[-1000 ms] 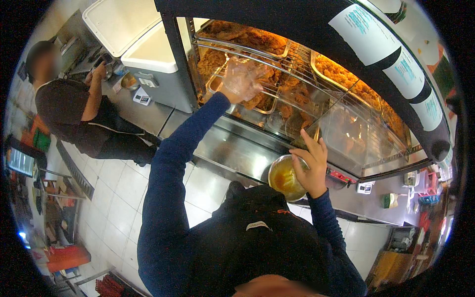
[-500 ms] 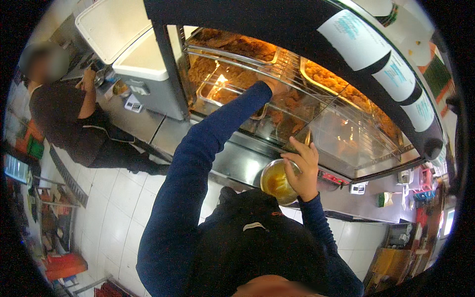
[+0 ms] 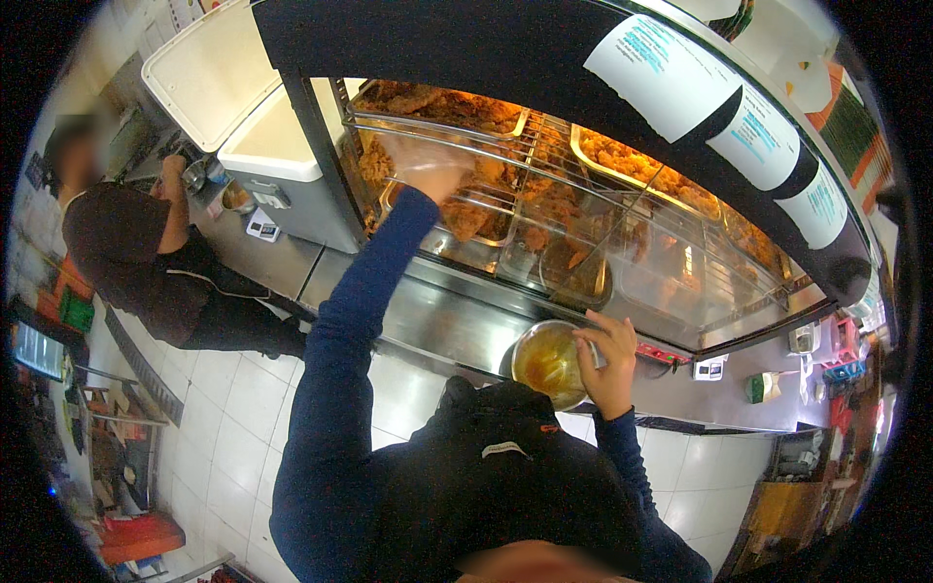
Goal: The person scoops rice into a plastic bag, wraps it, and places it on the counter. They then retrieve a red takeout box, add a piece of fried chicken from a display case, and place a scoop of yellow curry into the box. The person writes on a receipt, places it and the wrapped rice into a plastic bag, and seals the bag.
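Observation:
My left hand (image 3: 434, 173) reaches into a lit glass display cabinet, beside the fried chicken pieces (image 3: 469, 222) in a metal tray on the lower level. Motion smears its fingers, so what they hold, if anything, is unclear. Close to my body, my right hand (image 3: 610, 367) has its thumb and fingers at the right rim of a round metal bowl (image 3: 550, 361), gripping it. Yellow-brown sauce or liquid coats the bowl's inside. Higher up on the wire rack are a tray of dark fried pieces (image 3: 437, 109) and a tray of smaller golden pieces (image 3: 637, 163).
A grey cooler box (image 3: 277, 189) with its white lid raised stands left of the cabinet. The steel counter (image 3: 428, 311) runs along the cabinet's front. At far left a co-worker in dark clothes (image 3: 121, 253) stands at the counter, near a small scale (image 3: 262, 225).
My left hand has moved left inside the cabinet, away from its middle. My right hand's fingers, more stretched out before, now bend closer to the bowl's rim.

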{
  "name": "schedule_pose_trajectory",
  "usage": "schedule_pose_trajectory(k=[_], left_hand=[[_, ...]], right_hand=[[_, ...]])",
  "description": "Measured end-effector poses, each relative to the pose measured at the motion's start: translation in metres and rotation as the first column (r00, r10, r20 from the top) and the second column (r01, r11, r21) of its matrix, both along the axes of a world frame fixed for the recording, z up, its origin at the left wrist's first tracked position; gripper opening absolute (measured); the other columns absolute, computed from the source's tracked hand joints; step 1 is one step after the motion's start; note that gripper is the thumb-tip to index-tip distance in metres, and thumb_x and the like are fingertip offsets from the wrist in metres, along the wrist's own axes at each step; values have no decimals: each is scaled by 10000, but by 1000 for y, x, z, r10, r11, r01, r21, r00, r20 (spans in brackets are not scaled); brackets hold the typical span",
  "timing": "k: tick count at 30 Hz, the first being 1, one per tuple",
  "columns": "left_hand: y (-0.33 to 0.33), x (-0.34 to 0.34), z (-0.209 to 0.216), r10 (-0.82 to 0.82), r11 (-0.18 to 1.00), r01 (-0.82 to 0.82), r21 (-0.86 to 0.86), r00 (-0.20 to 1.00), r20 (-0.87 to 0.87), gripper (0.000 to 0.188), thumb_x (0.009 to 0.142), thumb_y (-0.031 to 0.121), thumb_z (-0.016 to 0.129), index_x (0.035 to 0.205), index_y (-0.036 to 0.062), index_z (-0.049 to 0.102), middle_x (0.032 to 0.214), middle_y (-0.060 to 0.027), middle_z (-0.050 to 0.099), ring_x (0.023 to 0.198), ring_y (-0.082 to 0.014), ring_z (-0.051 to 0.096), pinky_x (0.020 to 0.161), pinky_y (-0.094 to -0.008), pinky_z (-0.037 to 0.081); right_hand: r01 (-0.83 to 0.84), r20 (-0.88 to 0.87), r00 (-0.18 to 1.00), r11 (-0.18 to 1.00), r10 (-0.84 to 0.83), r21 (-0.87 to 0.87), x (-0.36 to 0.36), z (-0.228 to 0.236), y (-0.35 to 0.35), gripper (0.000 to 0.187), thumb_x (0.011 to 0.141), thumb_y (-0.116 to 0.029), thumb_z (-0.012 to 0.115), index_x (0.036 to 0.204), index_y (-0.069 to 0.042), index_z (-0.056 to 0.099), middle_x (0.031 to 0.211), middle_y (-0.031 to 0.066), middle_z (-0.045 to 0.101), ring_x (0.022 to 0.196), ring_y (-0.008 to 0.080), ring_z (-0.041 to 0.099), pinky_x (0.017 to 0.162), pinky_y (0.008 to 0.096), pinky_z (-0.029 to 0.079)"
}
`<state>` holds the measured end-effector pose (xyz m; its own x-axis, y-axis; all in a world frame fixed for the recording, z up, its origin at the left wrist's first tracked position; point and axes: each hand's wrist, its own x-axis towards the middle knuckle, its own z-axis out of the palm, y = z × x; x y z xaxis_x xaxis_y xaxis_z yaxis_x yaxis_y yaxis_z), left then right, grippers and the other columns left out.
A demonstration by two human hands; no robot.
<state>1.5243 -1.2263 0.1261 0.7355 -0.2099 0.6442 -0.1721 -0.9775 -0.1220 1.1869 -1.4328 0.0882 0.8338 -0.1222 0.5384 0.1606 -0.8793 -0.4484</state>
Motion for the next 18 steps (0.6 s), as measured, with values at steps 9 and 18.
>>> schedule_pose_trajectory(k=[9,18], left_hand=[[63,99,-21,-28,996,45,80,977,-213,458,911,493,449,1262,239,594,1293,-120,582,1239,-300,496,1046,-625,271],[81,102,-31,-92,988,116,105,974,-209,508,900,531,460,1275,212,584,1310,-143,564,1235,-311,502,1040,-603,301]], right_hand=[[-47,56,997,999,46,10,7,-1,5,127,776,-84,672,895,-120,700,1090,53,661,1093,263,581,1061,518,297],[-63,26,998,998,63,-4,-2,-3,2,126,790,-114,671,911,-144,692,1048,37,660,1062,256,587,1049,510,306]])
